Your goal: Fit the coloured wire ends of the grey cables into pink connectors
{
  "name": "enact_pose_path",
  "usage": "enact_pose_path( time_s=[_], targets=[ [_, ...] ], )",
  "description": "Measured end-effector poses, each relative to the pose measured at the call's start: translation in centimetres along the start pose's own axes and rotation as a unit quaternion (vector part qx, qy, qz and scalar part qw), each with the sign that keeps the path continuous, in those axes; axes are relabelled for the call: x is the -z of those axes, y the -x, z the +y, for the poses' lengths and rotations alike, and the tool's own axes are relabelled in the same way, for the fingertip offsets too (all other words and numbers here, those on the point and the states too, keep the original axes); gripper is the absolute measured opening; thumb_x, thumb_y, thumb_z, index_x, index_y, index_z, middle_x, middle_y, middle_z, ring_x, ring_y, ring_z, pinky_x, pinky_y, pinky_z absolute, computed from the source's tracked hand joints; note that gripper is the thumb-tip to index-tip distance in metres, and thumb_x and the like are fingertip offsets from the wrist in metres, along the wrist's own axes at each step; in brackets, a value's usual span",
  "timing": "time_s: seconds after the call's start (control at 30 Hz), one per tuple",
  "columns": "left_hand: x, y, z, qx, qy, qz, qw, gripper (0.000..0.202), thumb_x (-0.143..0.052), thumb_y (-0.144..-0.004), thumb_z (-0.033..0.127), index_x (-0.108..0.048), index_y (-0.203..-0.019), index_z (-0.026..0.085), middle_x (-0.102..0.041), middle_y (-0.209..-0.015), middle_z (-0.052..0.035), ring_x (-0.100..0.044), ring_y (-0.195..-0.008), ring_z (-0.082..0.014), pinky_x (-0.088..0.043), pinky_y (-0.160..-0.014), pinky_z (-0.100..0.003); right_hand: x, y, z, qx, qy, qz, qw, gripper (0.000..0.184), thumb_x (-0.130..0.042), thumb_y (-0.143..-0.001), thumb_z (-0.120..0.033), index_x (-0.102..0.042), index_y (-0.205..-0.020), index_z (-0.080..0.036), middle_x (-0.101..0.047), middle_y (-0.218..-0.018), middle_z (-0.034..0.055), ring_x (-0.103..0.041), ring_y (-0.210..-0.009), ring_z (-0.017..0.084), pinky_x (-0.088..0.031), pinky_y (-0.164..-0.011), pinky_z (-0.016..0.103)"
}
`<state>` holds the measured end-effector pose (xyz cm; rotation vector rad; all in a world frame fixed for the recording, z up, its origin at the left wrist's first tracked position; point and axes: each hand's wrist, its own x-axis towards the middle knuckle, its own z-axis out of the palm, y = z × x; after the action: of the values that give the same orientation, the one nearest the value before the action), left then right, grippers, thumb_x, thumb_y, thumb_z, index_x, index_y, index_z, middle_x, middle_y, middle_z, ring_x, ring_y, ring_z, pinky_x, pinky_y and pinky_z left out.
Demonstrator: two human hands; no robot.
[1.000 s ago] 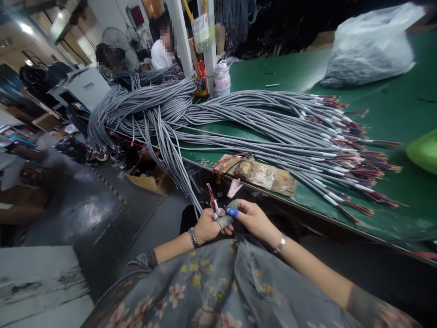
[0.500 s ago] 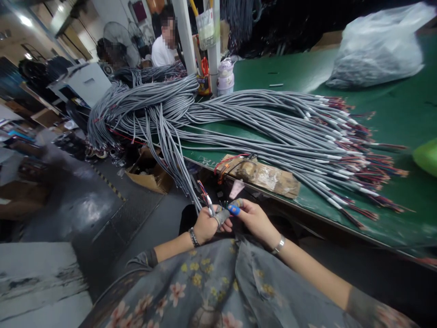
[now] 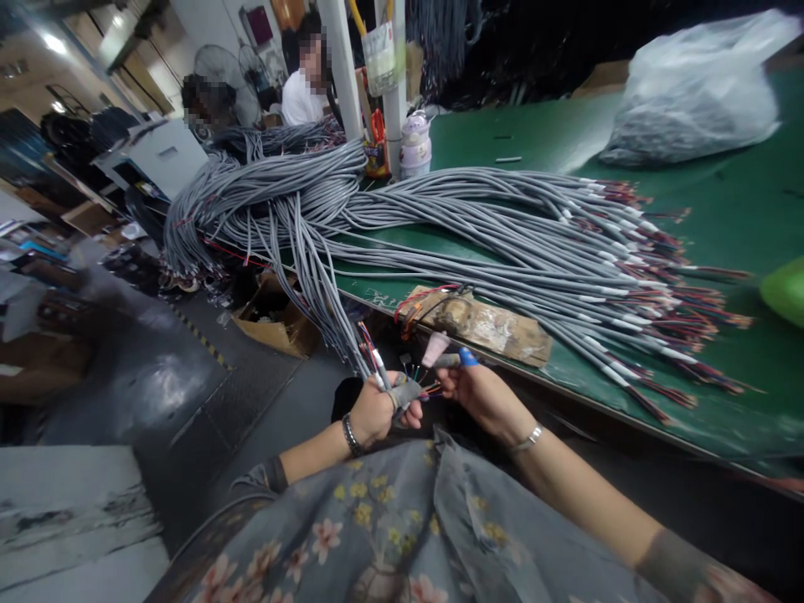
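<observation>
My left hand (image 3: 375, 412) is closed on a grey cable (image 3: 383, 377) low in front of me, its thumb wrapped in a grey cover. Thin coloured wires (image 3: 432, 390) fan out past the thumb toward the right. My right hand (image 3: 487, 397) is just beside these wires, its blue-wrapped thumb raised and its covered index finger stretched apart from it. Whether its lower fingers touch the wire tips is hard to make out. More grey cables (image 3: 314, 276) hang off the bench edge and run down to my left hand.
Many grey cables (image 3: 477, 222) with stripped coloured ends lie across the green bench (image 3: 515, 126). A taped cardboard piece (image 3: 502, 331) sits at its edge. A plastic bag (image 3: 691, 92), a lilac container (image 3: 415, 146) and a post stand further back. A person in white (image 3: 302, 96) is beyond.
My right hand has moved away to the right from the left hand, its thumb lifting off the index finger. Coloured wires now show between the hands. The left hand stays nearly in place.
</observation>
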<state>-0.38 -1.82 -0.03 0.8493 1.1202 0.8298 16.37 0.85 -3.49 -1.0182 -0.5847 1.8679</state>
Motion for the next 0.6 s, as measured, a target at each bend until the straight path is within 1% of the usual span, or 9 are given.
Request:
enact_pose_path(
  time_s=[0.1, 0.2, 0.27, 0.37, 0.43, 0.6],
  targets=[
    [-0.4, -0.2, 0.9, 0.019, 0.012, -0.027, 0.999, 0.046, -0.076, -0.054, 0.054, -0.056, -0.06, 0.013, -0.058, -0.047, -0.0015, -0.051, -0.035, -0.0102, -0.034, -0.035, -0.02, -0.3, -1.0, -0.6, -0.015, -0.027, -0.027, 0.999, 0.037, -0.07, -0.07, -0.055, -0.064, -0.063, -0.019, -0.064, -0.065, 0.002, -0.052, -0.054, 0.01, -0.044, -0.051, 0.023],
    [-0.8, -0.4, 1.4, 0.037, 0.019, -0.034, 0.999, 0.048, -0.077, -0.049, 0.054, -0.055, -0.058, 0.013, -0.057, -0.045, -0.0009, -0.05, -0.033, -0.01, -0.033, -0.034, -0.02, -1.4, -1.3, -1.0, 0.018, -0.035, -0.067, 0.997, 0.039, -0.073, -0.065, -0.058, -0.067, -0.066, -0.019, -0.062, -0.062, 0.0005, -0.051, -0.053, 0.01, -0.044, -0.05, 0.022],
    [-0.9, -0.6, 1.6, 0.047, 0.022, -0.036, 0.998, 0.048, -0.078, -0.048, 0.054, -0.055, -0.058, 0.013, -0.056, -0.044, -0.0007, -0.049, -0.032, -0.0097, -0.033, -0.034, -0.02, -2.0, -1.3, -1.1, 0.043, -0.036, -0.081, 0.995, 0.041, -0.073, -0.064, -0.059, -0.067, -0.066, -0.019, -0.06, -0.059, -0.0004, -0.05, -0.052, 0.01, -0.043, -0.049, 0.023],
    [-0.9, -0.9, 1.6, 0.059, 0.025, -0.042, 0.997, 0.049, -0.079, -0.046, 0.054, -0.054, -0.057, 0.014, -0.055, -0.043, 0.0003, -0.048, -0.032, -0.0095, -0.034, -0.034, -0.02, -2.4, -1.2, -0.9, 0.058, -0.039, -0.086, 0.994, 0.041, -0.071, -0.067, -0.059, -0.068, -0.068, -0.019, -0.058, -0.056, -0.0008, -0.049, -0.051, 0.011, -0.044, -0.05, 0.024],
    [-0.7, -1.1, 1.6, 0.066, 0.027, -0.049, 0.996, 0.049, -0.079, -0.046, 0.054, -0.053, -0.057, 0.014, -0.054, -0.042, 0.0008, -0.047, -0.031, -0.0094, -0.034, -0.034, -0.021, -2.4, -1.3, -0.7, 0.057, -0.051, -0.085, 0.993, 0.04, -0.07, -0.068, -0.059, -0.068, -0.07, -0.019, -0.059, -0.058, -0.0007, -0.049, -0.051, 0.01, -0.044, -0.05, 0.023],
    [-0.6, -1.5, 1.6, 0.077, 0.025, -0.068, 0.994, 0.048, -0.08, -0.045, 0.051, -0.053, -0.059, 0.014, -0.053, -0.041, 0.0012, -0.047, -0.031, -0.0092, -0.033, -0.033, -0.02, -2.1, -2.1, -0.2, 0.023, -0.09, -0.088, 0.992, 0.037, -0.074, -0.066, -0.055, -0.069, -0.075, -0.02, -0.064, -0.064, -0.0004, -0.055, -0.054, 0.011, -0.047, -0.052, 0.024]
  ],
)
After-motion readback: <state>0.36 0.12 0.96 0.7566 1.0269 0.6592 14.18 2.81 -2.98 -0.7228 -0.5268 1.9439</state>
